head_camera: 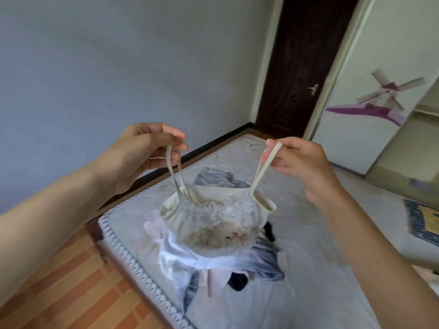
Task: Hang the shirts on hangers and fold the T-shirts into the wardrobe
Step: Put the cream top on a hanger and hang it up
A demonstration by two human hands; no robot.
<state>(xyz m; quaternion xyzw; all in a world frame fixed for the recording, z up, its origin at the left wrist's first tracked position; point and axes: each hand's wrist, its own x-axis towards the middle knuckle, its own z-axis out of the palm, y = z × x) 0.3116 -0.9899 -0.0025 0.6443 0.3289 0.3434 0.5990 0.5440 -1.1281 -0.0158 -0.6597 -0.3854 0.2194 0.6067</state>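
home bedroom | mattress [308,233] | wardrobe [380,103] | dark door [306,55] | clothes pile [213,264]

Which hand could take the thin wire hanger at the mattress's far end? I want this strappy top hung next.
Probably neither yet: both hands pinch the cream lace camisole's straps, and the wire hanger lies beyond them.

I hold both bare forearms out in front of me, raised, hands level and apart. My left hand [147,150] pinches one strap [173,162] between thumb and curled fingers; my right hand [301,162] pinches the other strap [266,165] the same way, knuckles turned outward
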